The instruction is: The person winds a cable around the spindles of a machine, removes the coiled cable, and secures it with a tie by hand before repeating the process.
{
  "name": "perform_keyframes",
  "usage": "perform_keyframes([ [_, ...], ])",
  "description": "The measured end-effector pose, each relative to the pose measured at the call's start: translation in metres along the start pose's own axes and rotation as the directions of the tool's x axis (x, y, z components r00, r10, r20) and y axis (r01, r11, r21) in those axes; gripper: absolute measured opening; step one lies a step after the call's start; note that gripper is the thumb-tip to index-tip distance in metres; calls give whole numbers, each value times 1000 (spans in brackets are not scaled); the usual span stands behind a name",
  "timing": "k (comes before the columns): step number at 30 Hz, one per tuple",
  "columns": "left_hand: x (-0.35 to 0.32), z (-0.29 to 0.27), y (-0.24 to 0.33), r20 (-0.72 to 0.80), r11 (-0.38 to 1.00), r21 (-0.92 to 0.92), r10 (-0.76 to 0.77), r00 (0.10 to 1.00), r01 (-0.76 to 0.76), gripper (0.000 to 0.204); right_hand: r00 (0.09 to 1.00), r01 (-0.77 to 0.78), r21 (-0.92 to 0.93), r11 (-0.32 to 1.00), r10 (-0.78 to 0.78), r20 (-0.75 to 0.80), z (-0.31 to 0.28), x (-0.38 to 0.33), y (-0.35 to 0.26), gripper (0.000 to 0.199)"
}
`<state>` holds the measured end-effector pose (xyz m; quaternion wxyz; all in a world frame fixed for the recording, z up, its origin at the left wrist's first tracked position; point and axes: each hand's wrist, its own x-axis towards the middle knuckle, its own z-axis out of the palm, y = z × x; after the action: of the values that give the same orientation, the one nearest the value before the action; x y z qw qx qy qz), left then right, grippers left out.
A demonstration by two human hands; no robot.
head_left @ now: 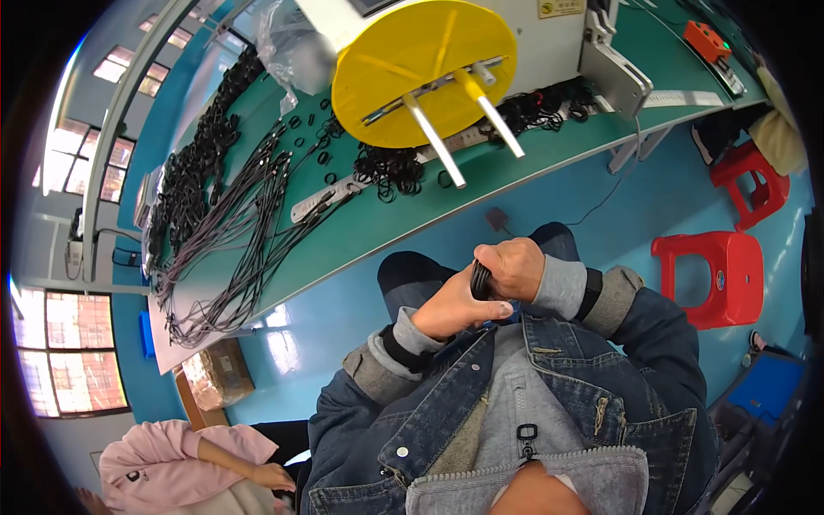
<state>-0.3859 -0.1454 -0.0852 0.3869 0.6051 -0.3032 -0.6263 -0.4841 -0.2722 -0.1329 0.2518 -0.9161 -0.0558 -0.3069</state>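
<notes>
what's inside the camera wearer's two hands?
Part of a black cord bundle shows between the left hand and the right hand. The hands cover the rest; its ends can't be made out.

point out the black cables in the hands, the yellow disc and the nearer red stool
Black cables (pixel 480 278): head view, on the visible strands
Yellow disc (pixel 414 69): head view, on its flat face
Nearer red stool (pixel 737 268): head view, on its seat
</notes>
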Motion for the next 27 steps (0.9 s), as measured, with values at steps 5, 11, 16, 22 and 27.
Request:
perform_keyframes([
  [5,1,-22,-27,-97,988,-96,114,989,-123,22,963,-89,28,996,79,259,10,14,4,28],
  [11,10,-48,-48,-271,957,-138,212,939,-256,15,991,-120,115,986,112,80,-8,77,49,28],
  [16,19,-60,-33,-436,861,-247,310,845,-444,10,939,-323,302,897,344,-17,33,75,72,20],
  [22,24,-58,-16,-466,765,-416,285,838,-492,10,608,-599,786,-151,553,570,2,50,26,20],
  [27,30,-54,-17,-325,851,-259,368,871,-456,10,674,-474,858,-198,545,499,1,23,8,16],
])
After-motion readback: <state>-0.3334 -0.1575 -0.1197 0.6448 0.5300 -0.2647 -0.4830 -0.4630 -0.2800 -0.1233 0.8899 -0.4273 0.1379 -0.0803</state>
